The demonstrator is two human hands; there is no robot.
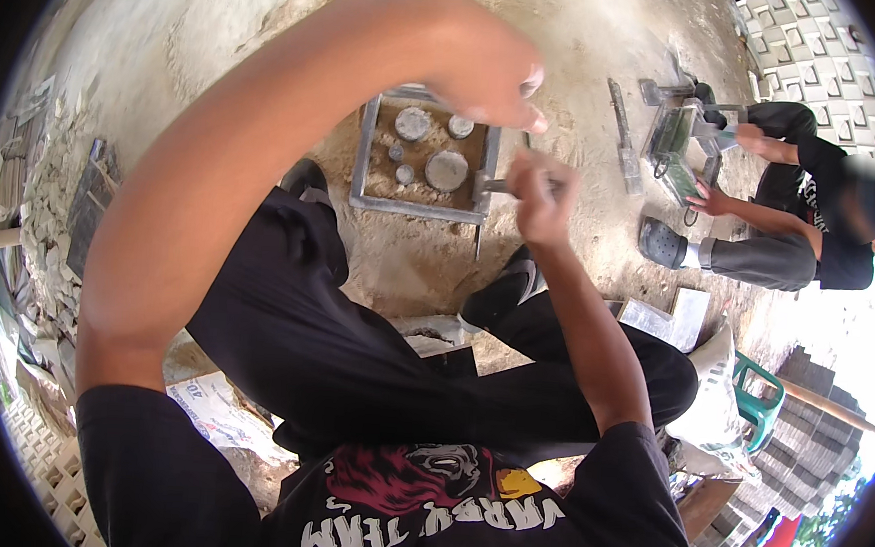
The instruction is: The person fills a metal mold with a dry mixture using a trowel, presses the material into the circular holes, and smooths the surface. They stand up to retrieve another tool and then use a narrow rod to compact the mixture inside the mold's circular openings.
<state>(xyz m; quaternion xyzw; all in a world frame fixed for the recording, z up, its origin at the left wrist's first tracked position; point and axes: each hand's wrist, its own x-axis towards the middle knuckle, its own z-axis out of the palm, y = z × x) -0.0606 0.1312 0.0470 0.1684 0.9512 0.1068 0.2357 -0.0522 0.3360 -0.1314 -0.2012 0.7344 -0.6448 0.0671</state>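
A square grey mould frame (359, 158) lies on the sandy ground in front of me, with brown sand and several round grey discs inside, the largest a disc (447, 171) near its right side. My left arm arches over the frame's far side. My left hand (495, 76) is above its far right corner, fingers curled and partly blurred; what they hold is hidden. Beside the frame's right edge, my right hand (544, 198) is closed round a short grey hammer-like tool (498, 186), its end at the frame's side. Motion smears this hand too.
At the right a person (852, 214) sits working with both hands at a metal box mould (674, 148). A long metal bar (624, 135) lies between us. Nearer are a white sack (706, 390) and a green plastic stool (758, 398). Rubble (55, 220) is heaped at the left.
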